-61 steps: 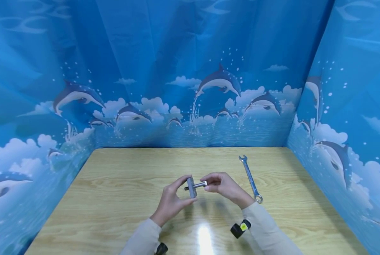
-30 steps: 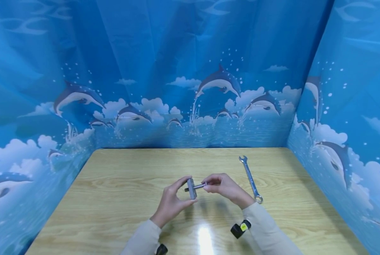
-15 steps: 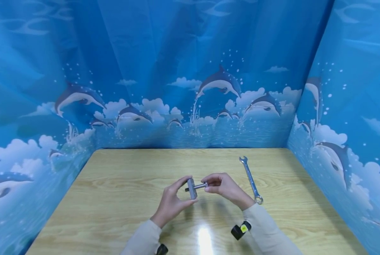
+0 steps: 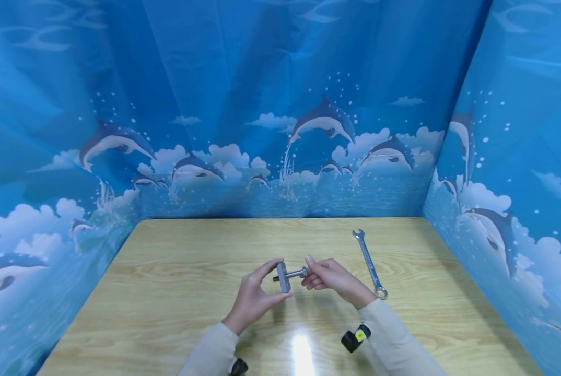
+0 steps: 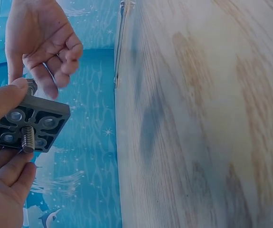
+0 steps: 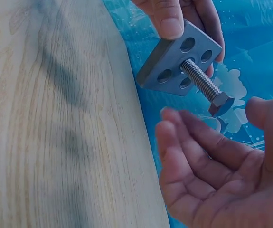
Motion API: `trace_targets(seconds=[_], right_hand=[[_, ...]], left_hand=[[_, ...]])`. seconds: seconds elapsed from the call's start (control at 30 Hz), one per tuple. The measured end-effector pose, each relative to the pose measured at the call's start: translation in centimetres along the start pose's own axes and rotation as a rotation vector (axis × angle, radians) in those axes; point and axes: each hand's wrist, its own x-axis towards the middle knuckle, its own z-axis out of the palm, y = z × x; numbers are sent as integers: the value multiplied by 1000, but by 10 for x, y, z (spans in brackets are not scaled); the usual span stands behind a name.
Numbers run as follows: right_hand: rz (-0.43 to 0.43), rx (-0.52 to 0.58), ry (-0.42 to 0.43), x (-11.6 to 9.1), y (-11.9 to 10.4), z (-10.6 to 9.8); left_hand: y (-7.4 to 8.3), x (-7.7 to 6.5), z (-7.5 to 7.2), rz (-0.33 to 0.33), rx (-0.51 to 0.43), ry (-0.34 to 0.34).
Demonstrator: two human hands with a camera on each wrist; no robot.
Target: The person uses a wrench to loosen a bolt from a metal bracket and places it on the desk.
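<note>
My left hand grips a square grey plate by its edges, thumb on one side and fingers on the other, above the table. A hex-head bolt runs through the plate's middle. Its threaded end pokes out of the ribbed back, as the left wrist view shows. The head points toward my right hand. In the right wrist view, that hand's fingers and thumb stand spread around the bolt head without gripping it. Several round holes surround the bolt in the plate.
A combination wrench lies on the wooden table, to the right of and beyond my right hand. Blue curtains printed with dolphins enclose the back and both sides. Each wrist wears a black camera.
My right hand's fingers held the bolt head earlier, and the thumb and fingers have now come off it. The left hand and plate are almost unmoved.
</note>
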Motion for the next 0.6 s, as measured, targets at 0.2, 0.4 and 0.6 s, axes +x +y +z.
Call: trace_targets(seconds=[0.2,0.4,0.6], right_hand=[[40,-34,-16,0,0,3],[10,-83,27,1,-1,3],[-44,-66,96,1,-4,2]], left_hand=[[0,-1,1,21,16,-21],[-1,-1,1,7,23,-23],[-1,0,0,-37,-6,-33]])
